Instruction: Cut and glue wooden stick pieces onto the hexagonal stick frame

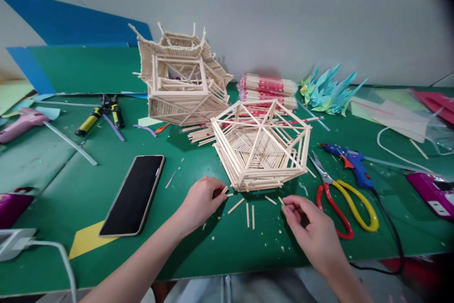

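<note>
Toward the left end of the green tabletop [198, 260] lies a dark-screened phone [132, 199]. A roofed stick model [180, 111] stands at the far edge. Nearer the front edge, the left hand [200, 203] pinches a short stick [224, 190]. Mid-tabletop sits the pale wooden frame [256, 151]: many-sided, with stacked low walls, slanting struts, bars crossing its top and a floor of closely laid sticks. Cut pieces [248, 215] lie before it. The right hand [312, 222] grips another short stick [281, 200] between fingertips, left of the scissors [331, 181].
</note>
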A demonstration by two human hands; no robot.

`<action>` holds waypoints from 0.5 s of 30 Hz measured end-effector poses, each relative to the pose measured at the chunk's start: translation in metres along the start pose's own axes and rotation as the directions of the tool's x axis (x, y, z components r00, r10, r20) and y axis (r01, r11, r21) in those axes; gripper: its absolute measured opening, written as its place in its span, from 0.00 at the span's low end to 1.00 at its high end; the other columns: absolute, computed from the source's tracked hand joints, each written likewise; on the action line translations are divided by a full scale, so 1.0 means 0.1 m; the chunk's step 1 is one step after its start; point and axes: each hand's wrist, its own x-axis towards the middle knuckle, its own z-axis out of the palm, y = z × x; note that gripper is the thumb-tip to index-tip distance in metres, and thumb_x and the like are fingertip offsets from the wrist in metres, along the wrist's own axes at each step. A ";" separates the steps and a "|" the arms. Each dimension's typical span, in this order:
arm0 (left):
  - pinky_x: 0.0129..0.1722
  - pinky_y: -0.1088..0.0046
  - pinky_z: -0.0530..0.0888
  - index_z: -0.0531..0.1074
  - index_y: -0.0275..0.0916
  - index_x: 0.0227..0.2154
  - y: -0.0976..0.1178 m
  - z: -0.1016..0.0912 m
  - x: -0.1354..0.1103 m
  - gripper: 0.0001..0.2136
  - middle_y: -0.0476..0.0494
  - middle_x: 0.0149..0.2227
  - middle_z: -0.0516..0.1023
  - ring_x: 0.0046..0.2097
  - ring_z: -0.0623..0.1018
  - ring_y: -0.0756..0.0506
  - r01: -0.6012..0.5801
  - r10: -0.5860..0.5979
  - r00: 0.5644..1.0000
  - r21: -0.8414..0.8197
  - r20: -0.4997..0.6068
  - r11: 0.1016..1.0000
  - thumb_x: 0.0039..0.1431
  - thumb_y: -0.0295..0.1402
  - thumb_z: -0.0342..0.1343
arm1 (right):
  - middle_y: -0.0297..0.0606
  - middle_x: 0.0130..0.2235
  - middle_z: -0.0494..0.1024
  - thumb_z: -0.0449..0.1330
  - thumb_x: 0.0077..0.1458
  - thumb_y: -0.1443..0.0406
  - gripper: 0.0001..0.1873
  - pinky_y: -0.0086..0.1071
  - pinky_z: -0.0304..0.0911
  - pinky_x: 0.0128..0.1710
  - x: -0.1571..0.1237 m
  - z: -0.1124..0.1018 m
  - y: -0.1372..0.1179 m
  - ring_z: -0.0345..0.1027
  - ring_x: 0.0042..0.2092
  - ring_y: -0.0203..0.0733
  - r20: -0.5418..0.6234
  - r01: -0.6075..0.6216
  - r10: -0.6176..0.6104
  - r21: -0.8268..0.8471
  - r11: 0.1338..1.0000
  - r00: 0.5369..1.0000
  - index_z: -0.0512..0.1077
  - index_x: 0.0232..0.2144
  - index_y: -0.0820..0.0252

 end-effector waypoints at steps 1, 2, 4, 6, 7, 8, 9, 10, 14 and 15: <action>0.30 0.73 0.62 0.76 0.37 0.24 0.00 0.01 0.00 0.06 0.45 0.24 0.75 0.30 0.71 0.45 0.005 -0.005 1.000 0.011 0.007 1.000 0.49 0.29 0.53 | 0.35 0.29 0.74 0.53 0.56 0.61 0.08 0.27 0.64 0.27 0.00 0.02 0.00 0.67 0.27 0.36 0.014 0.012 -0.012 -0.016 1.000 1.000 0.68 0.35 0.58; 0.29 0.74 0.62 0.75 0.37 0.24 -0.01 0.02 0.00 0.06 0.46 0.24 0.75 0.29 0.70 0.46 0.012 -0.012 1.000 0.020 0.014 1.000 0.49 0.29 0.53 | 0.34 0.28 0.73 0.53 0.56 0.62 0.07 0.27 0.64 0.27 -0.01 0.05 -0.02 0.67 0.26 0.35 0.029 0.027 -0.026 -0.031 0.999 0.999 0.68 0.34 0.58; 0.27 0.75 0.62 0.75 0.37 0.24 0.00 0.04 0.00 0.06 0.47 0.24 0.74 0.27 0.69 0.47 0.028 -0.029 0.999 0.033 0.023 0.999 0.49 0.29 0.52 | 0.33 0.27 0.73 0.54 0.55 0.63 0.06 0.28 0.62 0.27 -0.02 0.12 -0.08 0.66 0.26 0.35 0.065 0.066 -0.062 -0.062 0.996 0.996 0.69 0.33 0.57; 0.26 0.75 0.61 0.75 0.37 0.24 0.02 0.06 -0.02 0.07 0.48 0.22 0.73 0.25 0.68 0.48 0.044 -0.045 0.998 0.038 0.032 0.998 0.50 0.30 0.52 | 0.32 0.26 0.73 0.56 0.53 0.63 0.04 0.30 0.60 0.28 -0.01 0.21 -0.18 0.67 0.27 0.37 0.098 0.104 -0.094 -0.097 0.990 0.991 0.69 0.32 0.56; 0.25 0.76 0.61 0.74 0.36 0.25 0.03 0.06 -0.03 0.07 0.49 0.21 0.72 0.24 0.68 0.49 0.051 -0.052 0.998 0.037 0.036 0.998 0.50 0.30 0.52 | 0.31 0.26 0.73 0.57 0.52 0.63 0.03 0.31 0.59 0.29 -0.01 0.26 -0.23 0.67 0.28 0.38 0.111 0.119 -0.106 -0.117 0.986 0.988 0.69 0.31 0.56; 0.24 0.76 0.61 0.74 0.36 0.25 0.04 0.06 -0.04 0.07 0.49 0.21 0.72 0.24 0.67 0.49 0.057 -0.058 0.998 0.034 0.039 0.998 0.50 0.31 0.51 | 0.31 0.25 0.73 0.59 0.51 0.63 0.03 0.33 0.57 0.29 0.00 0.30 -0.28 0.67 0.28 0.40 0.121 0.131 -0.115 -0.136 0.982 0.986 0.69 0.30 0.56; 0.24 0.76 0.61 0.75 0.36 0.26 0.04 0.06 -0.05 0.08 0.49 0.21 0.72 0.23 0.67 0.49 0.062 -0.063 0.997 0.029 0.042 0.998 0.50 0.31 0.51 | 0.31 0.25 0.73 0.60 0.50 0.63 0.04 0.33 0.56 0.29 0.02 0.33 -0.32 0.67 0.28 0.41 0.130 0.142 -0.122 -0.155 0.978 0.984 0.69 0.29 0.57; 0.24 0.76 0.61 0.75 0.35 0.26 0.04 0.05 -0.06 0.08 0.49 0.20 0.72 0.23 0.67 0.49 0.065 -0.065 0.997 0.022 0.046 0.998 0.51 0.32 0.51 | 0.30 0.24 0.73 0.61 0.49 0.63 0.04 0.34 0.54 0.29 0.03 0.36 -0.36 0.67 0.28 0.41 0.137 0.151 -0.128 -0.172 0.974 0.982 0.69 0.28 0.57; 0.26 0.77 0.64 0.76 0.35 0.30 0.00 0.00 -0.08 0.10 0.48 0.23 0.75 0.26 0.71 0.49 0.056 -0.055 0.995 -0.021 0.078 0.998 0.51 0.32 0.51 | 0.31 0.25 0.73 0.63 0.47 0.66 0.05 0.35 0.52 0.31 0.08 0.43 -0.45 0.67 0.29 0.43 0.164 0.175 -0.142 -0.214 0.961 0.976 0.70 0.28 0.58; 0.26 0.77 0.64 0.76 0.35 0.31 -0.01 -0.01 -0.07 0.10 0.48 0.24 0.76 0.27 0.72 0.49 0.055 -0.052 0.995 -0.029 0.085 0.998 0.51 0.32 0.51 | 0.32 0.25 0.73 0.63 0.47 0.66 0.05 0.35 0.51 0.32 0.09 0.44 -0.46 0.67 0.29 0.43 0.166 0.178 -0.143 -0.218 0.960 0.976 0.70 0.28 0.58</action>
